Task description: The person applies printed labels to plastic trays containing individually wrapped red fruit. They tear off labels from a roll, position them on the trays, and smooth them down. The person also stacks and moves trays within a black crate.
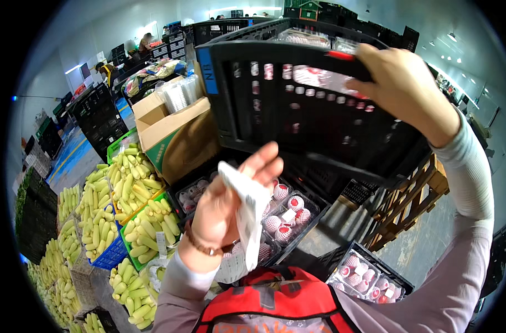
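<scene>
Black plastic crate (pixel 319 130) lies beneath the right hand (pixel 394 83), reaching leftward from it and beyond the left hand (pixel 214 208). The hands are well apart: the right is clamped over the crate's upper rim, while the left, nearer the body, has its fingers extended with a white sheet (pixel 250 194) across it; blur hides whether they pinch it. Clear packs (pixel 303 37) show above the crate's rim. Just right of the left hand, lower down, sit netted red fruits (pixel 283 233); a cardboard box (pixel 178 133) stands beyond it, leftward.
</scene>
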A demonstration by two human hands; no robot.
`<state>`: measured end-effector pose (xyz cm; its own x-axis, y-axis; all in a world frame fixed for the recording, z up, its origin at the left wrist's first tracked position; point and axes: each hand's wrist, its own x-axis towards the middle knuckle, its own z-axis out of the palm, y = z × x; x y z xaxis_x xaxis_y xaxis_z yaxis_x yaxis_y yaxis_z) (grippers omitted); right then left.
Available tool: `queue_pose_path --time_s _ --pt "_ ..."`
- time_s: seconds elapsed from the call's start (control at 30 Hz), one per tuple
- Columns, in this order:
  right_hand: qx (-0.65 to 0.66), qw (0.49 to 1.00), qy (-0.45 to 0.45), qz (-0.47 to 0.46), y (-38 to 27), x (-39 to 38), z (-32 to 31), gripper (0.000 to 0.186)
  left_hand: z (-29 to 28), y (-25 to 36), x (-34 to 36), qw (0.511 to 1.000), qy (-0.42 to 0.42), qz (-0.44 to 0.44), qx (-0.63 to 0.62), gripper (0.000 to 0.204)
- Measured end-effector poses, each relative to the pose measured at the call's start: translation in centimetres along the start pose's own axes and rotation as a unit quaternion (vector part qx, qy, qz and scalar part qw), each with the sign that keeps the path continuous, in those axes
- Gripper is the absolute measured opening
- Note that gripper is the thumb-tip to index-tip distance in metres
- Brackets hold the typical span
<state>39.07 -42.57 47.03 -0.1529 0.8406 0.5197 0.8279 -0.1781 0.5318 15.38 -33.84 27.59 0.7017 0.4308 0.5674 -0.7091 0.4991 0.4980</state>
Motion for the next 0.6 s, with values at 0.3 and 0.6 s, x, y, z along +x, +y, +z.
queue_pose_path --time_s 0.3,0.6 --pt "0.199 0.953 -0.107 -0.2 -6.2 5.2 -2.8 0.046 -0.4 3.3 8.7 0.997 -0.018 0.055 -0.042 0.037" --pt "-0.05 0.98 0.19 0.035 14.9 9.5 10.2 0.06 -4.4 5.8 2.9 0.992 0.096 0.072 -0.037 0.037"
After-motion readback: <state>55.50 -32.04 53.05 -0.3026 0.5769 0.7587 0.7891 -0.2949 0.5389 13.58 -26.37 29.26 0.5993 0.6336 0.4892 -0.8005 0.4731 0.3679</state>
